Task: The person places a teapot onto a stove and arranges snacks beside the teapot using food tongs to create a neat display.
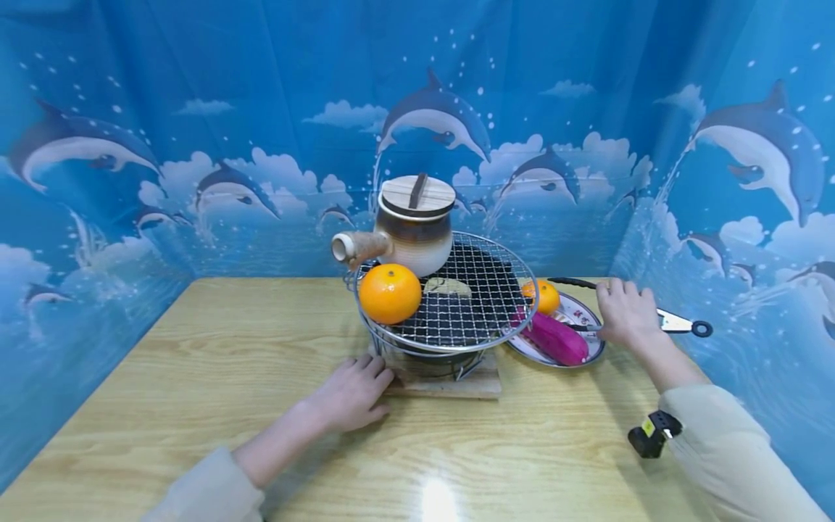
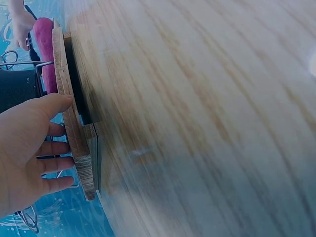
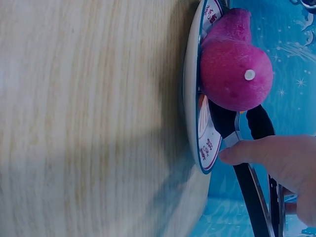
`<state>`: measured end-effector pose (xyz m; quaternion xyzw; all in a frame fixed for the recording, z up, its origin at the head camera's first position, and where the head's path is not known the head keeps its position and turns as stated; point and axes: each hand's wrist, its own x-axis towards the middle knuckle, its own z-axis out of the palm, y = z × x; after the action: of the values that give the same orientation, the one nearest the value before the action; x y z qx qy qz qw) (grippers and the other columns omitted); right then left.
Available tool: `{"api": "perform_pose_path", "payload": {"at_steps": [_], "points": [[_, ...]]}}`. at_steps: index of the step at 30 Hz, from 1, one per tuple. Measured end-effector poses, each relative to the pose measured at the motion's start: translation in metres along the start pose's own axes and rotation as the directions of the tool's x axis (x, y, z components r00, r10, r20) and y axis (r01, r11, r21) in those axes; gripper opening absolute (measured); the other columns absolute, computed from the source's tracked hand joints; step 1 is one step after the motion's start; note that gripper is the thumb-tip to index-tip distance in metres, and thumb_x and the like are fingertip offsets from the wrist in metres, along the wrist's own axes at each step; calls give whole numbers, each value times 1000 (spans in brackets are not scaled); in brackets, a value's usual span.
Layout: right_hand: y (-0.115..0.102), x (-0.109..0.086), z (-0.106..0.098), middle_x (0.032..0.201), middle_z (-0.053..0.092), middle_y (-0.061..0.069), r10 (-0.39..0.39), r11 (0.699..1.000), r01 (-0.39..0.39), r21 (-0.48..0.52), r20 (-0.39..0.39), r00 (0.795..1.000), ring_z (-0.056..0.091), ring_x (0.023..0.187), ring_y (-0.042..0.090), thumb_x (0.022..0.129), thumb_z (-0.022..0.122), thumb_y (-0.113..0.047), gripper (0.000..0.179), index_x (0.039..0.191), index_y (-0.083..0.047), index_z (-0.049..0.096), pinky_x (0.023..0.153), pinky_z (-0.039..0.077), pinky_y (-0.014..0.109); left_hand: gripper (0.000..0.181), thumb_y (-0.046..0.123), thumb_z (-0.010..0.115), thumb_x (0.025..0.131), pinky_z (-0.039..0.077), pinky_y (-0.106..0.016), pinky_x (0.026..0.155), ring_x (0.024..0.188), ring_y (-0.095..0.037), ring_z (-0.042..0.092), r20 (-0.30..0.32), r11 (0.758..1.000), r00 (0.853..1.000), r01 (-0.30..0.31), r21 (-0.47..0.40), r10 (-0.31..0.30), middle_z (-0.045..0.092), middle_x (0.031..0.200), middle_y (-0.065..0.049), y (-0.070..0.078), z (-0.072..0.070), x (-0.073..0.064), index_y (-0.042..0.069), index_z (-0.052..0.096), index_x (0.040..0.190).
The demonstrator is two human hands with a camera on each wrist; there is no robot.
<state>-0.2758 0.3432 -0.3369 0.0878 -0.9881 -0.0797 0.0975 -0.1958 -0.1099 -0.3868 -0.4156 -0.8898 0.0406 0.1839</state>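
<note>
- The left hand point(image 1: 352, 391) is resting at the near-left corner of a flat wooden board point(image 1: 450, 389), its fingers loosely extended and its thumb lying against the grained edge.
- The right hand point(image 1: 629, 312) is gripping slim tongs point(image 1: 675, 322) of shiny metal and matte black, whose two arms are standing apart.
- Just beyond the right hand's fingertips, the black tips are reaching over a shallow, blue-rimmed plate point(image 3: 191, 98) with red printed characters; whether they are touching anything, I cannot tell.
- On that plate, left of the right hand, a plump, dull-skinned purple vegetable point(image 1: 554, 337) is lying in front of a glossy round orange point(image 1: 548, 297).
- Beyond the left hand, a dark stove point(image 1: 433, 366) is sitting on the board, carrying a round wire mesh point(image 1: 483, 319).
- On the mesh, a larger, smooth orange fruit point(image 1: 390, 293) is resting nearest the left hand; behind it a brown-and-cream pot point(image 1: 417, 254) is wearing a flat wooden lid point(image 1: 398, 190).
- Beneath both hands, the pale wood-grain tabletop point(image 1: 261, 326) is spreading.
</note>
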Motion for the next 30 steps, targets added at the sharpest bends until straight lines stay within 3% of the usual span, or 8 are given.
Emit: {"api": "perform_pose_path", "payload": {"at_steps": [10,30], "points": [[1,0,4,107,44,30,-7,1000,7,-2,-4,1000,43,99,51,57,84,-26,81,116,12,42,75,35,58,31,35,67,78,40,-33,63,78,-20,50,7,1000,1000,10,-11,-10,49,87,-3,1,-1,1,11,55,93],[5,-6,9,112,42,33,44,999,-44,23,-5,999,42,97,55,60,83,-34,88,120,14,40,77,36,61,30,36,67,78,39,-33,64,78,-19,49,18,1000,1000,18,-21,-18,48,87,-2,0,0,0,12,54,92]]}}
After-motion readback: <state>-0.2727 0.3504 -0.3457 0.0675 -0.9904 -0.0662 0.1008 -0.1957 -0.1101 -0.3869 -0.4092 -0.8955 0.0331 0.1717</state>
